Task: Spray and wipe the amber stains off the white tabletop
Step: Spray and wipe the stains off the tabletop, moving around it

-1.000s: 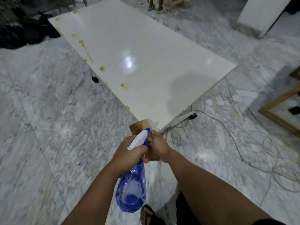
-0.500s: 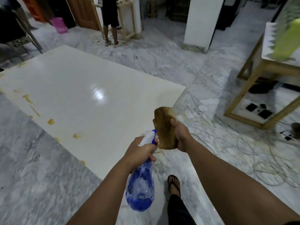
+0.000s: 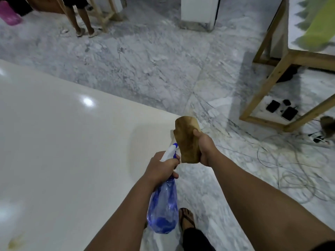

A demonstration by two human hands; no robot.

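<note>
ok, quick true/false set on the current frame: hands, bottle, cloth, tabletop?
1. The left hand grips the blue translucent spray bottle. True.
2. The right hand hangs free of any object. False: it holds the folded tan cloth.
3. The cloth lies flat on the glossy white tabletop. False: it is held up beside the bottle's nozzle.
4. An amber stain shows at the tabletop's lower left. True.
</note>
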